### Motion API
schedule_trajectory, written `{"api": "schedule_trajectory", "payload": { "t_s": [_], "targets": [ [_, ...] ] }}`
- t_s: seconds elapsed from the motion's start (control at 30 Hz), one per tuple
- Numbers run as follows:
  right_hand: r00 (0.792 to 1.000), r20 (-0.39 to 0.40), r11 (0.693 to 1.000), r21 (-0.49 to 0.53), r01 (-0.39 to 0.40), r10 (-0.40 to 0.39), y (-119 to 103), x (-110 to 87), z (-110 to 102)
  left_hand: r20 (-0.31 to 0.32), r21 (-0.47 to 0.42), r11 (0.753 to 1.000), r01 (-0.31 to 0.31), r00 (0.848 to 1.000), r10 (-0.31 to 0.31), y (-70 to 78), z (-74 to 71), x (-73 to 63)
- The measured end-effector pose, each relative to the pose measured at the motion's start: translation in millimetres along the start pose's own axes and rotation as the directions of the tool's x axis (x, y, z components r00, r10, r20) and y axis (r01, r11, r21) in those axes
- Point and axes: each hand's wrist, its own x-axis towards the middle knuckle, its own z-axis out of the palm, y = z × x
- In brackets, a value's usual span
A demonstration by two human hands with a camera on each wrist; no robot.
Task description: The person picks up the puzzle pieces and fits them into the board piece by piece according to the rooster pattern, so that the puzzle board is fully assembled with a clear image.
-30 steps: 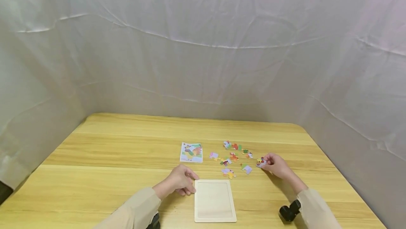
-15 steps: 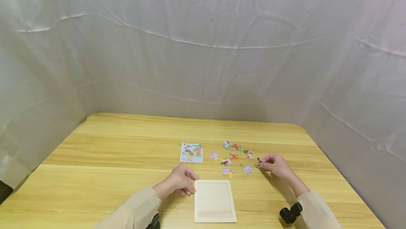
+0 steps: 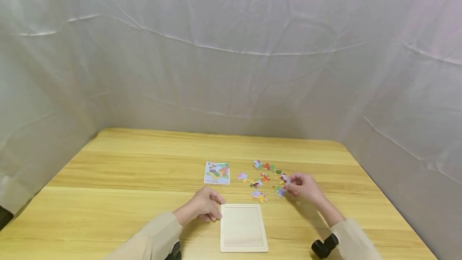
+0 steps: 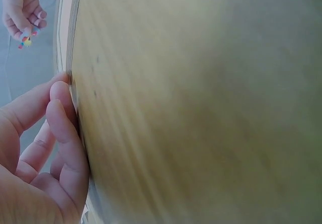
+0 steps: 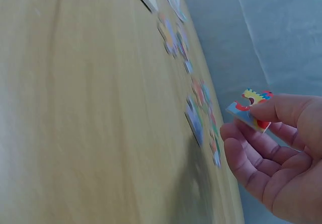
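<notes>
In the head view my left hand [image 3: 203, 204] lies beside the pale wooden puzzle tray [image 3: 244, 249], its fingertips touching the left edge with the fingers loosely bent. The tray's recess holds no pieces. Between thumb and fingers my right hand [image 3: 304, 189] pinches a puzzle piece [image 5: 242, 114], light blue with red and yellow parts, raised above the tabletop in the right wrist view. Under and left of that hand several loose pieces are spread, among them a green-and-lilac piece [image 3: 280, 191], an orange-red piece [image 3: 265, 178] and a lilac-and-yellow piece [image 3: 260, 196].
A small printed picture card [image 3: 217, 173] with a colourful bird lies behind the tray, left of the loose pieces. The wood-grain table [image 3: 126, 172] has grey-white curtains [image 3: 231, 71] around its back and sides. A black device [image 3: 325, 247] is on the right wrist.
My right hand has turned the puzzle piece in its fingers and moved left with it, closer to the loose pieces. The left hand stays at the tray's edge.
</notes>
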Motion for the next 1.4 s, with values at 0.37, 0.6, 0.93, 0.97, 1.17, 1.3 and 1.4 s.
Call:
{"api": "schedule_trajectory", "payload": {
  "t_s": [0.37, 0.6, 0.93, 0.97, 1.17, 1.3, 1.4],
  "targets": [
    [0.992, 0.116, 0.993, 0.113, 0.035, -0.048, -11, -6.0, 25, 0.011, 0.001, 1.000, -0.020, 1.000, 0.020, -1.3, -0.5, 1.0],
    [0.988, 0.135, 0.995, 0.083, 0.061, -0.072, -20, -8.6, 39, 0.012, -0.007, 1.000, -0.018, 1.000, 0.018, -1.4, -1.3, 0.7],
    [0.980, 0.181, 0.979, 0.199, 0.050, -0.087, -29, -9.0, 61, 0.020, -0.009, 1.000, -0.024, 0.999, 0.025, -0.6, -1.9, 0.5],
    [0.977, 0.195, 0.976, 0.213, 0.046, -0.088, -30, -9.5, 64, 0.020, -0.009, 1.000, -0.023, 1.000, 0.024, -0.9, -2.1, 0.6],
    [0.954, 0.284, 0.963, 0.268, 0.017, -0.096, -38, -11.0, 83, 0.017, -0.012, 1.000, -0.021, 1.000, 0.021, -1.2, -1.4, 1.5],
    [0.938, 0.323, 0.964, 0.264, 0.042, -0.130, -42, -10.0, 93, 0.018, -0.015, 1.000, -0.019, 1.000, 0.019, -0.8, -1.3, 1.5],
    [0.927, 0.345, 0.966, 0.253, 0.058, -0.146, -43, -9.2, 100, 0.017, -0.011, 1.000, -0.018, 1.000, 0.018, -0.3, -1.5, 0.9]
  ]
}}
